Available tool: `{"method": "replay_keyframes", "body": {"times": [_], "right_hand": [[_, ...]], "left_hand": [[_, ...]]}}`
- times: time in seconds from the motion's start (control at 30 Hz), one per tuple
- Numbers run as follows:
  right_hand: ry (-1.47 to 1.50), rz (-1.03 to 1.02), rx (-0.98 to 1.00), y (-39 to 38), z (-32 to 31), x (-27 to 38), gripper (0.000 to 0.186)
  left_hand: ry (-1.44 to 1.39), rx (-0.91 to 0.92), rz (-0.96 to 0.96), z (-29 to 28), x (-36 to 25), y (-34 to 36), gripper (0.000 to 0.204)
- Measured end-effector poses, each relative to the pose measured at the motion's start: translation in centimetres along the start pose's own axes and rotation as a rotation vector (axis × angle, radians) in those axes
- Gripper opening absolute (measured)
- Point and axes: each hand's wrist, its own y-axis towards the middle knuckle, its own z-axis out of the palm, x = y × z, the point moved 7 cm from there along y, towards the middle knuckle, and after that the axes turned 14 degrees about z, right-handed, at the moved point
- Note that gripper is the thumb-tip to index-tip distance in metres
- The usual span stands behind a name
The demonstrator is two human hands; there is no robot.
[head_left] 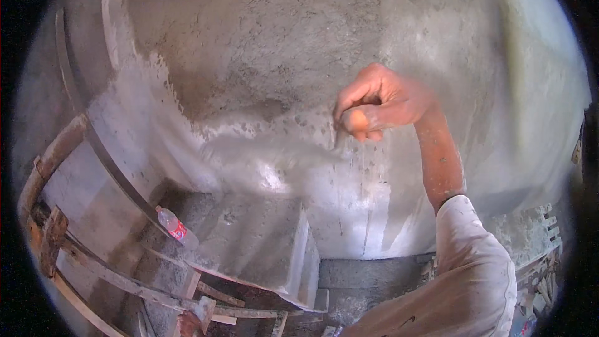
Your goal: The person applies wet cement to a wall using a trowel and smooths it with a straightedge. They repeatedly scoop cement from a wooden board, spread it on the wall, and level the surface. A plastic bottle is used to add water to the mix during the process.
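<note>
My right hand (pixel 390 100) is closed around the pale orange-tipped handle of a trowel, whose motion-blurred blade (pixel 268 153) runs leftward across the plastered wall (pixel 293 31). The wall shows a rough, darker upper patch and a smeared, lighter band beneath it. My left hand (pixel 189 323) shows only partly at the lower edge, beside a short wooden piece (pixel 206 306); whether it grips that wood I cannot tell.
A plastic bottle with a red label (pixel 175 228) rests on a concrete ledge (pixel 243 237) at lower left. Wooden boards (pixel 112 265) form a frame along the left, with a long strip (pixel 100 143) leaning there. Rubble (pixel 540 293) lies at lower right.
</note>
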Motion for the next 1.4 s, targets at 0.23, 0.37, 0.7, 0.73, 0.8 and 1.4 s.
{"method": "replay_keyframes", "body": {"times": [0.23, 0.37, 0.7, 0.73, 0.8, 1.4], "right_hand": [[1.492, -0.086, -0.578, 2.2, -3.9, -23.6, 0.04], [1.434, 0.825, -0.223, -2.4, 26.6, -35.7, 0.038], [0.345, 0.974, -0.233, -5.6, 31.7, -36.4, 0.02], [0.236, 0.887, -0.26, -3.8, 31.5, -36.8, 0.021], [0.091, 0.909, -0.203, -2.0, 30.4, -36.4, 0.033], [-0.597, 0.35, 0.296, 42.3, 48.2, -47.9, 0.035]], "left_hand": [[-0.004, 0.056, 0.06, 0.1, -3.7, 0.5, 0.042], [0.021, 0.013, 0.062, -0.1, -1.1, 1.1, 0.041], [-0.017, 0.03, 0.183, 2.8, 0.7, -1.1, 0.047], [0.024, 0.098, 0.173, 4.4, 2.4, -0.2, 0.051], [-0.007, -0.022, 0.265, 2.4, -1.9, -1.5, 0.046], [-0.193, -0.018, -0.024, -4.5, 1.5, -4.1, 0.064]]}}
